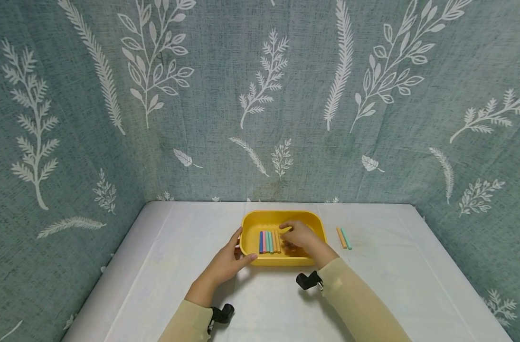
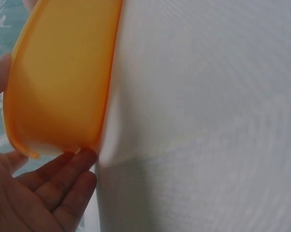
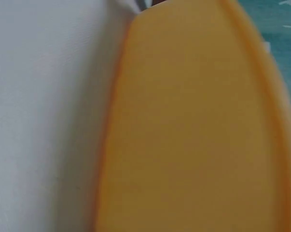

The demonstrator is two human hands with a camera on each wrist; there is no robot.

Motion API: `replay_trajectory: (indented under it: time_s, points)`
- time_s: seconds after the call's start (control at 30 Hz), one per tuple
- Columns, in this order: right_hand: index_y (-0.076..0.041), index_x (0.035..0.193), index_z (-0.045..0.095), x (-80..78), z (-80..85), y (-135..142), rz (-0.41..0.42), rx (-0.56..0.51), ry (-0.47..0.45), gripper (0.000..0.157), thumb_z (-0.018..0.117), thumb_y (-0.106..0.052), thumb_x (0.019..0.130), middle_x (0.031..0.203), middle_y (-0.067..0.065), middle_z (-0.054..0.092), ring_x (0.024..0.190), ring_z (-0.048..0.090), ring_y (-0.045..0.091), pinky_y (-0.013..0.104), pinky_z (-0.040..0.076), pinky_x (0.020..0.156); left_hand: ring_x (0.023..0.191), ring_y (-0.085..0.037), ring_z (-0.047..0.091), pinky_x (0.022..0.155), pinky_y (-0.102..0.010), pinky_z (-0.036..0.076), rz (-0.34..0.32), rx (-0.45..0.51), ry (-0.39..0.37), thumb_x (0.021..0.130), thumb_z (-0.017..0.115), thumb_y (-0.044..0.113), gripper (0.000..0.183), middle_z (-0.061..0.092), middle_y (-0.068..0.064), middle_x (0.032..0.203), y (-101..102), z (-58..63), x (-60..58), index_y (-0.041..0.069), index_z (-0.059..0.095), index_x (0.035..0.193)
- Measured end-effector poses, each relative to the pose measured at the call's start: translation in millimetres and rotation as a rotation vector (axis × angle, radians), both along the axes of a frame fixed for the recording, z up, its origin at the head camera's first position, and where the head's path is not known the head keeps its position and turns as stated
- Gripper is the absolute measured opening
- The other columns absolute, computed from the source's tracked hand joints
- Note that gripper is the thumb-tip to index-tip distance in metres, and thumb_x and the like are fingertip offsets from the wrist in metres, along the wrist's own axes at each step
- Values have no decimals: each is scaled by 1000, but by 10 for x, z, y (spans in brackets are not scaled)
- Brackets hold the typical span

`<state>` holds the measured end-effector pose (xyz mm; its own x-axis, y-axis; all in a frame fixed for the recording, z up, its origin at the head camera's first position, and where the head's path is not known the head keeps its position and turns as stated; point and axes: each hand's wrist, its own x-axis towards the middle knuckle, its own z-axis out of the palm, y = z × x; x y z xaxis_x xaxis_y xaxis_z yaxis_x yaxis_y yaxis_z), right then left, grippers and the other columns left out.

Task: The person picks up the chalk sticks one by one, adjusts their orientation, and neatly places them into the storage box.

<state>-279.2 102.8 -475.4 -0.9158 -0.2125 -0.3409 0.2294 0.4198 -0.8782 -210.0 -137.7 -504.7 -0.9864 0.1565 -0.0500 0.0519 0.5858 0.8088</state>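
A yellow tray (image 1: pixel 281 261) sits on the white table. My left hand (image 1: pixel 228 261) grips its near-left corner, thumb on the front rim and fingers along the left end; the left wrist view shows fingertips (image 2: pixel 87 157) against the tray's lower edge. Inside the tray, several chalk-like sticks (image 1: pixel 268 242) lie side by side in blue, pink, green and orange. My right hand (image 1: pixel 301 236) reaches over the front rim into the tray, its bent fingers just right of the orange sticks. Whether it pinches a stick I cannot tell. In the right wrist view the tray's wall (image 3: pixel 188 121) hides that hand.
To the right of the tray, an orange stick (image 1: pixel 341 237) and a green stick (image 1: pixel 346 238) lie together on the white tabletop (image 1: pixel 396 280). Behind the table hangs a teal cloth (image 1: pixel 208 95) with white leaf prints, which also runs along both sides.
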Motion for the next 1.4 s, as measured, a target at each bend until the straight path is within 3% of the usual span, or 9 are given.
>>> replay_trajectory:
  time_s: [0.3,0.53,0.77,1.03,1.4]
  points:
    - [-1,139,54,89,198,241,54,-35,30,40,60,-8,100,113,20,57,88,63,31,40,58,78,118,-27,59,101,-52,46,-4,2,8,88,71,55,100,48,-17,148,-9,-22,7,15,17,162]
    - [-1,141,52,194,405,454,29,-7,74,41,59,-11,102,117,20,57,102,62,39,44,57,85,118,-27,59,102,-51,46,4,-9,8,88,72,55,100,49,-16,147,-12,-14,13,15,16,162]
    - [1,141,52,300,527,648,-7,19,114,41,58,-10,102,120,21,56,106,62,42,43,57,86,119,-28,59,102,-52,46,14,-16,5,90,72,51,98,49,-17,147,-12,-18,14,15,16,162]
    - [0,140,53,391,547,885,-52,40,195,40,58,-13,103,121,24,56,102,63,39,39,58,83,120,-28,59,102,-51,45,1,5,10,90,72,51,98,48,-17,149,-14,-23,4,15,16,162]
    - [-4,138,55,461,456,1185,-121,115,366,37,55,-19,104,119,19,59,101,63,30,36,57,84,121,-29,59,103,-51,46,-15,27,18,90,73,49,98,47,-18,149,-5,-18,-3,15,15,162]
